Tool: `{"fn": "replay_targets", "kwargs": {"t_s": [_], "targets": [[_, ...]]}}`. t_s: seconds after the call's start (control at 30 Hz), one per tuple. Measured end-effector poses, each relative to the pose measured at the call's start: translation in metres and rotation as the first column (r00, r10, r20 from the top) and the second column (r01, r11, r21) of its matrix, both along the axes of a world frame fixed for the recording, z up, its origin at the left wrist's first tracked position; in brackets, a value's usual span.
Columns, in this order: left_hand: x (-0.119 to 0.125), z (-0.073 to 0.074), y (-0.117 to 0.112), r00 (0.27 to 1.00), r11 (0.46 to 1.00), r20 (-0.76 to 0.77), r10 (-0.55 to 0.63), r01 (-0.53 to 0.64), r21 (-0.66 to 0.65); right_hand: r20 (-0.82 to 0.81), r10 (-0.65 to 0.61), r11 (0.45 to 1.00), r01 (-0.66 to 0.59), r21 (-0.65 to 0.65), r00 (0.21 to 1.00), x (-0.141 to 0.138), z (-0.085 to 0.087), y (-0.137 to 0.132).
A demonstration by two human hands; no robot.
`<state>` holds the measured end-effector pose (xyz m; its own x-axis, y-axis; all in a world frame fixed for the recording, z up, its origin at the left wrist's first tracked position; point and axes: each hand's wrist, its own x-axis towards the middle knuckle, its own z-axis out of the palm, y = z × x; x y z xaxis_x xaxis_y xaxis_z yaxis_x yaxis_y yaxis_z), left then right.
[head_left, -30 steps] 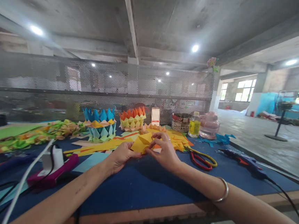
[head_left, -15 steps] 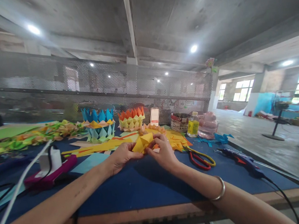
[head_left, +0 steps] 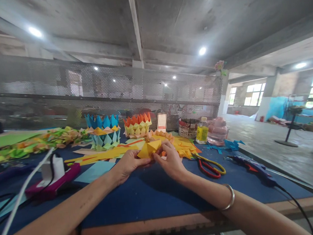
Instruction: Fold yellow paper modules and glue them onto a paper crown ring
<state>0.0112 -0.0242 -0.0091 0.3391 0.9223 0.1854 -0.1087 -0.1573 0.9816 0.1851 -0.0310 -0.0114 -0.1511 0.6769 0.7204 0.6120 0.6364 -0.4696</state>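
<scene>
A folded piece of yellow paper [head_left: 149, 148] is held just above the blue tabletop, between my two hands. My left hand [head_left: 128, 164] pinches its left lower edge with thumb and fingers. On the other side, my right hand [head_left: 171, 159] grips the paper's right edge, its fingers bent and partly hiding it. Behind the hands lie yellow paper strips [head_left: 115, 152] and a heap of folded yellow pieces [head_left: 185, 146]. A ring of peach folded paper [head_left: 160, 134] sits just beyond the paper.
Red-and-yellow-handled scissors [head_left: 210, 167] and a blue glue gun [head_left: 255, 169] lie at the right. Paper baskets in blue [head_left: 104, 133] and orange [head_left: 137, 124] stand behind. A yellow-labelled bottle [head_left: 202, 131] is at the back right. A magenta power strip [head_left: 51, 183] sits left.
The yellow paper has turned slightly in my fingers and its facing side looks flatter. Both hands stay in nearly the same place.
</scene>
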Motion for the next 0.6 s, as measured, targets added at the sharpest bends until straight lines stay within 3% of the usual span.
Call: {"fn": "replay_targets", "kwargs": {"t_s": [0.6], "targets": [[0.0001,-0.0005,0.0001,1.0,1.0,0.026,0.012,-0.011,-0.028,0.019,-0.046,0.999,0.046,-0.008,0.999,-0.0036,-0.0013,-0.0009]]}}
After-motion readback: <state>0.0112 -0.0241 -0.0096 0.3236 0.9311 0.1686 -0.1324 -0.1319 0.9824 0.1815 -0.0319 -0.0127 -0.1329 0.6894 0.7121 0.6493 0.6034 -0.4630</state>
